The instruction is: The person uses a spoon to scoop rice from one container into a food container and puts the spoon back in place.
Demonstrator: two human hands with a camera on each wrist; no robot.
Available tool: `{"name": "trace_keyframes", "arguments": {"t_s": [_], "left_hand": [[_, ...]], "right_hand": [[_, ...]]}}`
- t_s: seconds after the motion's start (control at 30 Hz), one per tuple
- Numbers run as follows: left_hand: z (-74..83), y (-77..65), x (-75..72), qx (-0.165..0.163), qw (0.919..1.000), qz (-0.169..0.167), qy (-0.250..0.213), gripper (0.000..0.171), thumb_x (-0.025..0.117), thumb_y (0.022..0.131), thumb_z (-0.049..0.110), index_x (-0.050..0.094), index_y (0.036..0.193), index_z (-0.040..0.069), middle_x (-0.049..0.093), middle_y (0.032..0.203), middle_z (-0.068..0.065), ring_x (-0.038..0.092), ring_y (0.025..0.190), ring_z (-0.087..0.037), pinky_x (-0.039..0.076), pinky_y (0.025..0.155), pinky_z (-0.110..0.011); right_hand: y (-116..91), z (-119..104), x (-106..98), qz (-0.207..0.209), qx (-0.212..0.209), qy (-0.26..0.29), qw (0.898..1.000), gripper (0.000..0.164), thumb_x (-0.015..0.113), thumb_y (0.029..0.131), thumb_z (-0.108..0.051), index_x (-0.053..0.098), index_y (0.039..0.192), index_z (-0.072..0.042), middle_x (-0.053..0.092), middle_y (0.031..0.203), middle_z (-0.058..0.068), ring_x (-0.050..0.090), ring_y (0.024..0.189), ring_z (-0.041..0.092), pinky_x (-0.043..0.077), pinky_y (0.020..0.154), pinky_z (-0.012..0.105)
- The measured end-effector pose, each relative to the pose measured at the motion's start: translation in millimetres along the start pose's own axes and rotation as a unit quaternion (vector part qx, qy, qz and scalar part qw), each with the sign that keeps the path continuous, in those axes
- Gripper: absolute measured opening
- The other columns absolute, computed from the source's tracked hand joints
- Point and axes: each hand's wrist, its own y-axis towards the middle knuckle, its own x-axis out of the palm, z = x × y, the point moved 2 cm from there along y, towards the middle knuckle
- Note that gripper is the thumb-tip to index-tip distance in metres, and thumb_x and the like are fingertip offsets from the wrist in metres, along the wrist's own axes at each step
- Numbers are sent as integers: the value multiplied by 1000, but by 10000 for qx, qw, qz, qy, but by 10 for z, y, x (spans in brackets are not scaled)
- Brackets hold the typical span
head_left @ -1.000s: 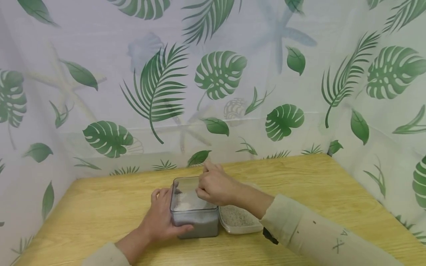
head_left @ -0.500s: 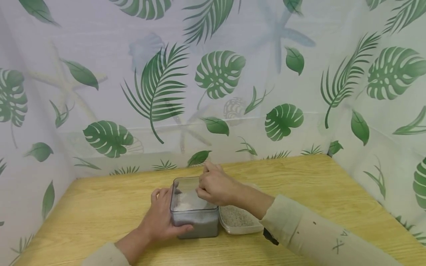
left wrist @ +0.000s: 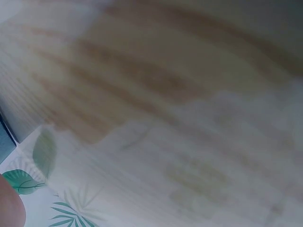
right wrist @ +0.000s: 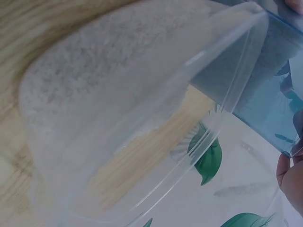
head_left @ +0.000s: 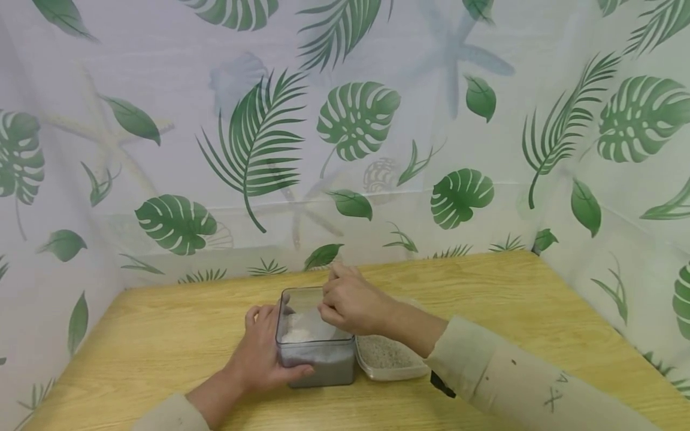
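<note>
One wood-grained surface (head_left: 485,284) beneath both hands: grey box (head_left: 326,372), gripped in left hand (head_left: 263,350), below curled right hand (head_left: 350,304), whose hold is hidden; clear tub (head_left: 399,375), right of the box. Pale grains (head_left: 302,329) in both; transfer judged part-way, remainder unclear.

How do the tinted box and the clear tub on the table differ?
The box is tinted blue-grey, while the tub is colourless. The box stands taller; the tub is shallower. The box has the left hand gripping its side, while no hand can be seen gripping the tub. Both hold pale material and sit side by side on the wooden table.
</note>
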Motion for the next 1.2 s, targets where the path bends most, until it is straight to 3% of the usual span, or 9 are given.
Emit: {"name": "trace_keyframes", "arguments": {"t_s": [0.27, 0.47, 0.77, 1.2], "left_hand": [[-2, -3, -8, 51, 10000, 65, 35, 124, 48, 75, 90, 22, 153, -3, 57, 121, -8, 49, 112, -23, 22, 99, -52], [-8, -7, -12, 19, 10000, 47, 76, 125, 50, 75, 89, 18, 155, -1, 58, 122, -8, 49, 113, -23, 22, 100, -51], [20, 14, -21, 50, 10000, -3, 39, 125, 48, 75, 90, 18, 155, -2, 58, 122, -9, 49, 114, -24, 22, 100, -52], [26, 8, -7, 42, 10000, 67, -7, 128, 46, 75, 91, 17, 155, -4, 58, 121, -8, 49, 111, -24, 23, 99, -51]], "right_hand": [[-21, -12, -5, 379, 243, 26, 9990, 44, 56, 90, -14, 51, 46, -18, 52, 59, -8, 52, 85, 17, 34, 72, 32], [-76, -65, -25, 626, 541, 168, 9964, 41, 58, 90, -12, 58, 49, -15, 59, 74, -3, 50, 84, 19, 42, 83, 42], [-158, -105, -63, 863, 918, 348, 9914, 41, 59, 89, -10, 54, 49, -16, 52, 79, -3, 42, 80, 16, 32, 73, 32], [-210, -117, -73, 1079, 1032, 554, 9872, 42, 62, 88, -10, 52, 48, -16, 52, 79, -3, 44, 82, 17, 32, 73, 35]]}}
